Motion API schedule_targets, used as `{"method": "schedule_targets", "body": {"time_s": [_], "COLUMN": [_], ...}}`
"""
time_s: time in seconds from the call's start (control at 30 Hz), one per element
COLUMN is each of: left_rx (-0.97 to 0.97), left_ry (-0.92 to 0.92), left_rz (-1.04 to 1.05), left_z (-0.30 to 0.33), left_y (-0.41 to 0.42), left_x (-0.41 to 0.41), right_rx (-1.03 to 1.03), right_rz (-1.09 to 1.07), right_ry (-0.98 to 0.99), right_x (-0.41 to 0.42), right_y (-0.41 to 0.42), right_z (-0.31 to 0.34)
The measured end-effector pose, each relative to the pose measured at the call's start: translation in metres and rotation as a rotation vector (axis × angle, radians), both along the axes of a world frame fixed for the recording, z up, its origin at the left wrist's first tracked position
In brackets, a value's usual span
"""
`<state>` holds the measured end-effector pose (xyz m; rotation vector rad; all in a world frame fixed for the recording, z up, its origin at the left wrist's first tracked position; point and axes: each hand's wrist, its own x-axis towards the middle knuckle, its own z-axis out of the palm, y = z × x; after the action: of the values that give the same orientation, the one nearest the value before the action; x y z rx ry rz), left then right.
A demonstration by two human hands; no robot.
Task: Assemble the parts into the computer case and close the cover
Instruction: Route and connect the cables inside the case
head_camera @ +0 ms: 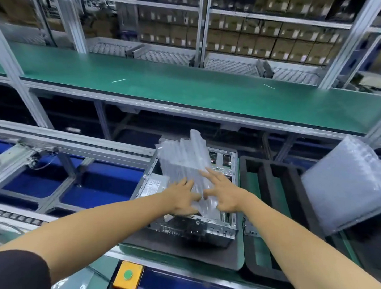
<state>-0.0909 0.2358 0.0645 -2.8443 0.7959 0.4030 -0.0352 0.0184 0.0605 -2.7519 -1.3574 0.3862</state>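
An open metal computer case lies flat on a dark pallet in front of me, its power supply label showing at the left. A clear air-cushion packaging piece stands tilted over the case's middle. My left hand grips its near end from the left, thumb pressed against the plastic. My right hand grips the same end from the right, index finger stretched along it. Most of the case interior is hidden under the plastic and my hands.
A black foam tray with long slots sits right of the case. A second air-cushion bag lies over its far right side. A yellow box with a green button is at the near edge. A green conveyor belt runs behind.
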Motion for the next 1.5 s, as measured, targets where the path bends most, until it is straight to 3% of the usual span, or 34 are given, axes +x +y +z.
{"method": "schedule_targets", "body": {"time_s": [0.1, 0.23, 0.5, 0.6, 0.73, 0.83, 0.97, 1.07, 1.17, 1.23, 1.3, 1.4, 1.5], "left_rx": [-0.047, -0.083, -0.364, -0.348, -0.201, -0.107, -0.098, -0.064, -0.272, -0.454, -0.514, -0.449, -0.355], "left_ry": [0.114, 0.172, 0.358, 0.398, 0.270, 0.214, 0.178, -0.090, -0.352, -0.490, -0.462, -0.155, 0.105], "left_rz": [-0.011, -0.041, 0.204, 0.273, 0.246, 0.189, 0.144, -0.041, 0.030, 0.218, 0.432, 0.570, 0.469], "left_z": [-0.001, -0.013, -0.038, -0.050, -0.057, -0.065, -0.071, -0.069, -0.049, -0.027, -0.002, 0.019, 0.015], "left_y": [0.016, 0.041, 0.026, 0.019, 0.011, 0.010, 0.013, 0.024, 0.039, 0.048, 0.054, 0.060, 0.062], "left_x": [0.008, 0.020, 0.044, 0.054, 0.065, 0.070, 0.071, 0.075, 0.094, 0.117, 0.142, 0.172, 0.184], "right_rx": [-0.140, -0.162, -0.444, -0.388, -0.355, -0.456, -0.216, -0.062, 0.371, 0.567, 0.552, 0.479, 0.405], "right_rz": [-0.081, -0.204, -0.232, -0.307, -0.414, -0.397, -0.421, -0.412, -0.676, -0.860, -0.930, -1.070, -1.288], "right_ry": [0.043, 0.120, 0.239, 0.355, 0.544, 0.486, 0.164, -0.177, -0.355, -0.334, -0.254, -0.041, 0.220], "right_x": [0.002, -0.006, -0.008, -0.002, 0.005, 0.007, 0.003, 0.016, 0.037, 0.058, 0.085, 0.123, 0.150], "right_y": [-0.002, 0.007, 0.045, 0.036, 0.037, 0.042, 0.034, 0.027, 0.019, 0.014, 0.012, 0.010, 0.002], "right_z": [-0.007, -0.004, -0.006, -0.011, -0.023, -0.037, -0.044, -0.039, -0.027, -0.009, 0.011, 0.030, 0.030]}}
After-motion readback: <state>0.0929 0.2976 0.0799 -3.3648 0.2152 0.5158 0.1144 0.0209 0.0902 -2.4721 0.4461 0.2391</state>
